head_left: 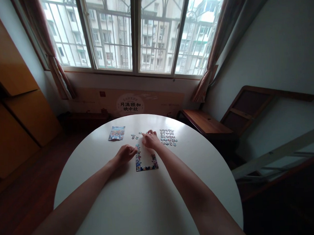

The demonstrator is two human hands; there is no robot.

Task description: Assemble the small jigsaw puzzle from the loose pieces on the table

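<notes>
Broadly, window wall: a barred window (135, 34) spans the far side, with a printed panel (158, 96) standing below it.
Table: a round white table (140, 206) fills the foreground; a wooden ledge (207, 121) lies beyond its far right side.
Left hand: the left hand (126, 153) is low over the table, its fingers curled inward with little opening, just beside the puzzle's upper left side; whether it grips anything cannot be told.
Right hand: the right hand (150, 139) is above the puzzle's far end, fingers bent and partly spread, forefinger near loose pieces; any hold on a piece cannot be discerned.
Puzzle: the partly assembled jigsaw (147, 168) lies at mid-table between the forearms, joined along its left side, near edge and lower right, its middle white.
Picture sheet: a colourful sheet (116, 133) lies flat, farther left.
Pieces: sorted pieces (167, 134) form rows right of the right hand; a small cluster (133, 136) lies between sheet and right hand.
</notes>
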